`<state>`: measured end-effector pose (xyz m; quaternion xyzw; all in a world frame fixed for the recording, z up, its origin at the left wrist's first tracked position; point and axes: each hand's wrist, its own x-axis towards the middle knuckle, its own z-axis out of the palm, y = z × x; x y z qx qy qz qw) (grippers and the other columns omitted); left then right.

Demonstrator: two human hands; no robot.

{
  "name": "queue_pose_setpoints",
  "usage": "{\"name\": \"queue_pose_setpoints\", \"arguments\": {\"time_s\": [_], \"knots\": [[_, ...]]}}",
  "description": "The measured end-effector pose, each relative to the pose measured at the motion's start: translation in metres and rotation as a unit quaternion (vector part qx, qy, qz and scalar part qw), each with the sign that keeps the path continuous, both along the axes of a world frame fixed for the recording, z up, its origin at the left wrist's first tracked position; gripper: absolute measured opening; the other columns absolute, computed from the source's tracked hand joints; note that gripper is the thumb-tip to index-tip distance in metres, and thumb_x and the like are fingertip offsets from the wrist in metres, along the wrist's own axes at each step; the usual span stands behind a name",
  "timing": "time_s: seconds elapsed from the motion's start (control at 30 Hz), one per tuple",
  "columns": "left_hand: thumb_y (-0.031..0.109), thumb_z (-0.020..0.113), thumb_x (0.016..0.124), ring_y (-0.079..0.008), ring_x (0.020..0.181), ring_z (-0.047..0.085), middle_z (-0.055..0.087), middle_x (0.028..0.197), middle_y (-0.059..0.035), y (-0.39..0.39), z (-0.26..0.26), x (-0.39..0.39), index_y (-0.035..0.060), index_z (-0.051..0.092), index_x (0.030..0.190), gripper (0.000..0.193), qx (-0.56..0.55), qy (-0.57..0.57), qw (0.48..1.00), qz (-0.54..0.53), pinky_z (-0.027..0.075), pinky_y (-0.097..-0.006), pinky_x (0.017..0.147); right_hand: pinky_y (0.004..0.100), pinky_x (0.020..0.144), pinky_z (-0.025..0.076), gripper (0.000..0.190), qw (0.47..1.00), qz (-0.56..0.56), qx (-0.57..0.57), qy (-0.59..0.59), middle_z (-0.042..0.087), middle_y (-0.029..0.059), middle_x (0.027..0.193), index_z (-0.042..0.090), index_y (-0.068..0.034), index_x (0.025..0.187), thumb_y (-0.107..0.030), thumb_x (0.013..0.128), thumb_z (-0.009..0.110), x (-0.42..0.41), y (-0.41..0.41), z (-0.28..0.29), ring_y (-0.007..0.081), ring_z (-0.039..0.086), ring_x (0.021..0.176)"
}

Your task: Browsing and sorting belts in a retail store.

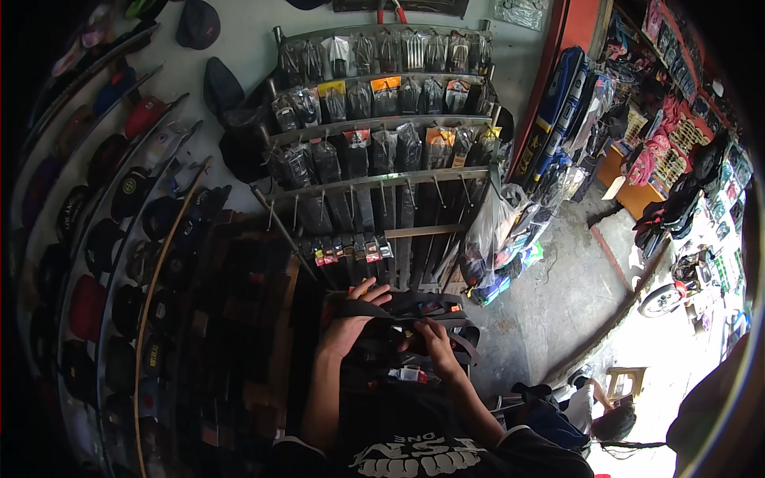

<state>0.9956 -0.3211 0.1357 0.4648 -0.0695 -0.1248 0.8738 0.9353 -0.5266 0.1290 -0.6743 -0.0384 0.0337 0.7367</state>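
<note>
A black belt strap (358, 308) runs across the palm of my left hand (349, 328), whose fingers stick out spread beyond it. My right hand (435, 345) is closed on a dark part of the belt, near a small bright piece that looks like a buckle or tag. Beneath both hands lies a heap of dark belts (460, 328), some curled, in deep shade. A white and red tag (409, 374) shows in the heap, close to my shirt. Shadow hides where each strap ends.
Ahead stands a metal rack (382, 185) with bagged goods and hanging belts (352, 248). Shelves of caps (128, 310) line the left wall. Plastic bags (496, 233) hang at the rack's right side, above a concrete floor (526, 299). A person (588, 412) sits at lower right, near a stool (624, 382).
</note>
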Motion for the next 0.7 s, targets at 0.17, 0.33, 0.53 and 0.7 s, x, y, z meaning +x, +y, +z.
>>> {"name": "queue_pose_setpoints", "arguments": {"time_s": [0.17, 0.33, 0.53, 0.7], "knots": [[0.002, 0.056, 0.088, -0.0303, 0.114, 0.059, 0.056, 0.13, -0.019, 0.029, 0.0, 0.001, 0.0067, 0.052, 0.129, 0.041, -0.059, 0.001, 0.995, -0.075, 0.044, -0.0423, 0.101, 0.0336, 0.078, 0.051, 0.032, 0.957, 0.024, 0.204, 0.206, 0.065, 0.016, 0.076, 0.054, 0.005, 0.099, -0.022, 0.099, 0.037, 0.008, -0.012, -0.036, 0.0258, 0.067, 0.074], [0.003, 0.059, 0.086, -0.0287, 0.108, 0.061, 0.064, 0.1, -0.012, 0.049, -0.016, 0.004, 0.0061, 0.063, 0.104, 0.019, -0.055, -0.024, 0.998, -0.022, 0.045, -0.0416, 0.099, 0.033, 0.078, 0.052, 0.032, 0.962, 0.122, 0.137, 0.202, 0.068, 0.0153, 0.081, 0.057, 0.007, 0.102, -0.022, 0.098, 0.042, 0.013, -0.024, -0.037, 0.0242, 0.068, 0.077], [0.027, 0.07, 0.082, -0.0064, 0.064, 0.052, 0.055, 0.07, 0.0054, 0.019, -0.032, 0.016, 0.011, 0.064, 0.079, 0.017, 0.226, 0.142, 0.946, 0.184, 0.04, -0.0249, 0.06, 0.0318, 0.09, 0.049, 0.047, 0.965, 0.246, -0.055, 0.068, 0.058, 0.0159, 0.122, 0.043, 0.002, 0.134, -0.023, 0.097, 0.057, -0.001, -0.007, -0.058, 0.022, 0.059, 0.112], [0.016, 0.067, 0.082, -0.0025, 0.067, 0.049, 0.056, 0.066, 0.0039, -0.024, -0.039, -0.006, 0.0006, 0.063, 0.076, 0.017, 0.331, -0.001, 0.923, 0.197, 0.039, -0.0232, 0.059, 0.0341, 0.101, 0.039, 0.067, 0.986, 0.088, 0.086, 0.109, 0.049, 0.0148, 0.135, 0.035, -0.004, 0.144, -0.039, 0.093, 0.062, 0.023, 0.0, -0.014, 0.0226, 0.047, 0.125]]}}
